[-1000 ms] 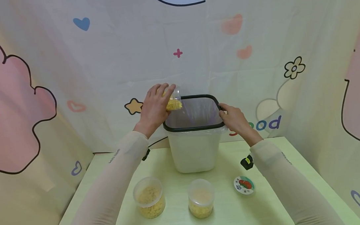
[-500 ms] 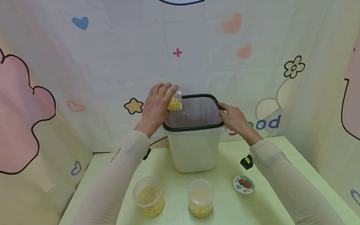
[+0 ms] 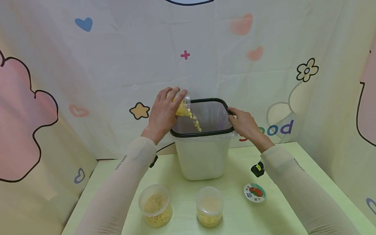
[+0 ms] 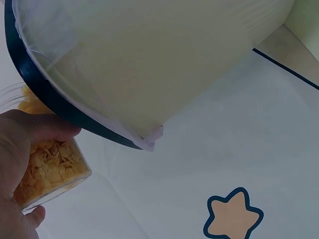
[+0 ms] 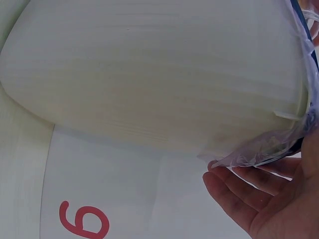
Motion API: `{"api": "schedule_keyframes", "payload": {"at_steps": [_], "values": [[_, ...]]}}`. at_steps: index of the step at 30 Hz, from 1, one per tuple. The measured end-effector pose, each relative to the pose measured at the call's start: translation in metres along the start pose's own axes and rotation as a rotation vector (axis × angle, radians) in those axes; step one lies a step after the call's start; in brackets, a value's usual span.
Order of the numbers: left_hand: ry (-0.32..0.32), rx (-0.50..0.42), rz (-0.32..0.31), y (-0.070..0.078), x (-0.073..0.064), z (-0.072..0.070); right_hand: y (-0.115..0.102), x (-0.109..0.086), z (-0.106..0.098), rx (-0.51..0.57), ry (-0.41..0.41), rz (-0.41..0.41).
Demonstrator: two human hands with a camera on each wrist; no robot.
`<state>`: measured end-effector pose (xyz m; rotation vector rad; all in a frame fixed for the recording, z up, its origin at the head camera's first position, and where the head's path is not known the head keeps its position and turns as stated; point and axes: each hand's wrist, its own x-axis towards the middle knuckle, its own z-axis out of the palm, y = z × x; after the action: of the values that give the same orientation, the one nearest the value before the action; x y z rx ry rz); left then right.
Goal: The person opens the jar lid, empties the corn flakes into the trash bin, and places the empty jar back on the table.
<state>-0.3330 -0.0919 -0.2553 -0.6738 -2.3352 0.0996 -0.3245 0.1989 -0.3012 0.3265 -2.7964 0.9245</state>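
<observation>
My left hand (image 3: 163, 111) grips a clear plastic jar (image 3: 183, 106), tipped on its side over the left part of the trash bin's opening. Yellow flakes (image 3: 195, 122) stream from its mouth into the bin. More flakes (image 4: 54, 164) are still inside the jar in the left wrist view. The white trash bin (image 3: 202, 160) has a black rim (image 3: 204, 134) and a clear plastic liner (image 3: 206, 113). On the right side my right hand (image 3: 245, 123) holds the rim. The right wrist view shows its fingers (image 5: 234, 191) under the rim beside the liner's folded edge.
In front of the bin, a clear tub (image 3: 157, 215) of yellow pieces stands on the table (image 3: 238, 223). A second tub (image 3: 210, 217) is to its right. A round lid with a tomato picture (image 3: 254, 193) lies further right. A printed cloth (image 3: 185, 34) hangs behind.
The jar in my left hand has tilted further, mouth down, and the flakes now pour out in a stream. My right hand and the bin stay in place.
</observation>
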Motion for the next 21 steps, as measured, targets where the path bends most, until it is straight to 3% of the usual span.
{"api": "schedule_keyframes", "payload": {"at_steps": [21], "values": [[0.019, 0.034, 0.054, 0.0025, 0.0008, 0.0009, 0.0007, 0.0013, 0.0016, -0.003, 0.003, 0.004]]}}
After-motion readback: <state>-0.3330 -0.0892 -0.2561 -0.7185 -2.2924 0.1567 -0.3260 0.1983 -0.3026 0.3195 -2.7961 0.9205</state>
